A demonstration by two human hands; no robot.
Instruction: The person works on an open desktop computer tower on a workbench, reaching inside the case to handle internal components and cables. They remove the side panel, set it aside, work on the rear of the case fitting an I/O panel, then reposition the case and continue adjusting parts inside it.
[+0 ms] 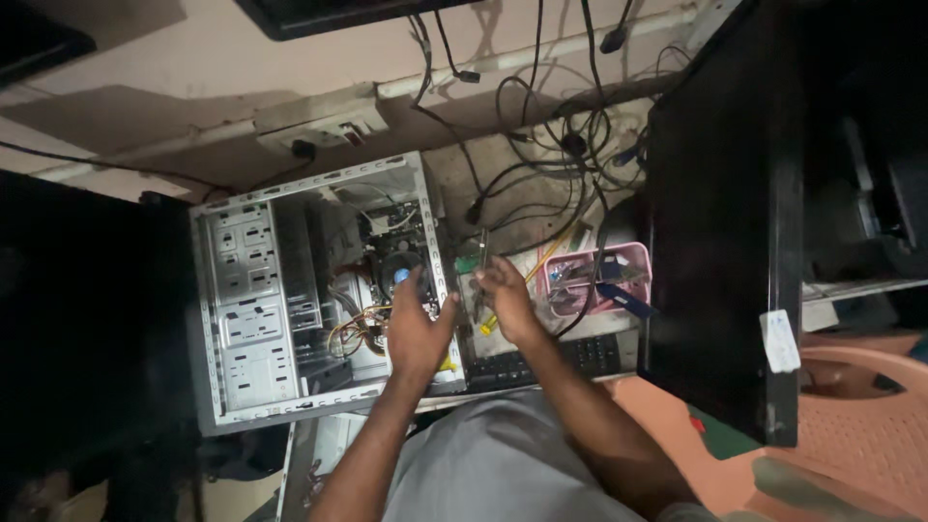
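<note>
An open grey computer case [246, 319] lies on its side on the desk, its inside facing up. My left hand [418, 331] hovers over the case's right rim near the round cooler fan [399, 273], fingers apart and holding nothing. My right hand [505, 298] is just right of the case, with its fingertips pinched on a thin green strip [471, 261] that looks like a circuit module. A yellow-handled screwdriver [492, 321] lies under that hand. Bundled coloured wires [350, 333] show inside the case.
A pink tray [633, 259] of small tools sits to the right, and a black keyboard [580, 356] lies at the desk's front. A tall black panel [725, 213] stands at right. Tangled cables [551, 145] and a wall socket strip [324, 130] are at the back, an orange plastic chair [851, 406] at lower right.
</note>
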